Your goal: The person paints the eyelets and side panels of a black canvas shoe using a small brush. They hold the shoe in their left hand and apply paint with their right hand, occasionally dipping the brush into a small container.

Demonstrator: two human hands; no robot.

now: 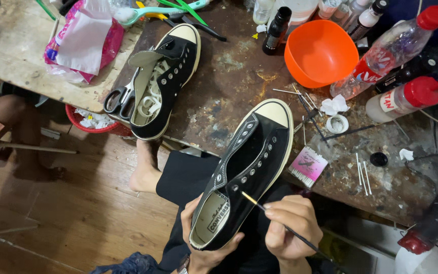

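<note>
My left hand (204, 248) cups the heel of a black sneaker (244, 177), held over my lap, toe towards the counter (229, 86). My right hand (290, 223) pinches a thin brush (275, 218), tip at the eyelet row. Step in hand, as I judge it: fine touch-up; next stroke needs steadiness. Beyond my right hand: a pink swab box (307, 167), orange bowl (320, 50), red-capped labelled bottles (391, 45).

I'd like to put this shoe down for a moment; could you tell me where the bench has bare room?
The widest bare patch of the bench lies between the second shoe and the orange bowl. The right side is crowded: bottles, cotton swabs, a swab box. The far edge holds scissors and tools.
</note>
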